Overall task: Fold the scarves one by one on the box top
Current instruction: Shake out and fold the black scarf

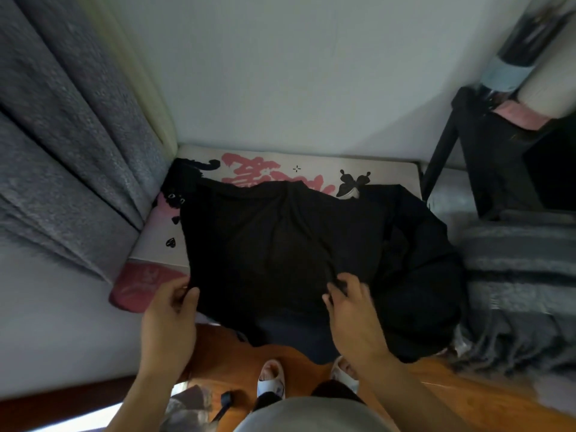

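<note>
Left hand (170, 302) pinches the near-left corner of the black scarf (280, 244), thumb on top, fingers curled under the edge. My right hand (349, 299) pinches a bunched fold of the same scarf on its near edge, at about 5 o'clock from the cloth's middle.

Scarf lies spread over most of the box top (311, 163), the near edge hanging off toward me at 6 o'clock, and a thicker heap slumped off the box at 3 o'clock. Printed lid shows only at 12 and 9 o'clock.

Handling, my read: soft, limp, light, no stiffness, so it will sag and drag wherever unsupported. Not fragile. Dark on dark, edges hard to see. Best hold: two corners of one edge, pulled taut.

Grey fringed scarf (514, 275) waits at 3 o'clock, off the box.
</note>
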